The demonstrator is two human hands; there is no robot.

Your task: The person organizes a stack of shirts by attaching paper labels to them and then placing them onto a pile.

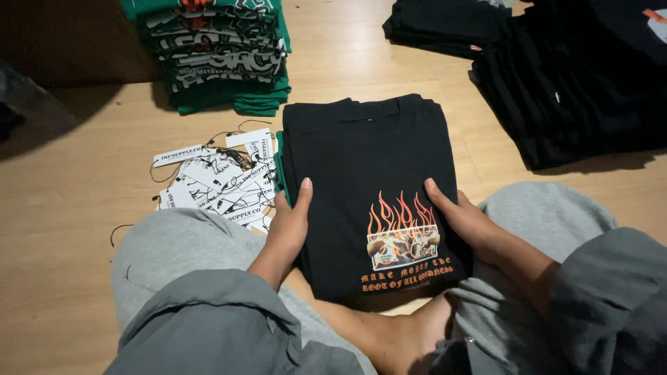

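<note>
Both hands press in on a folded black shirt from its sides, likely squaring it. The left hand curls its fingers over the left edge; the right hand lies flatter along the right edge. The shirt sits between them, paper tags just left of the left fingers.
</note>
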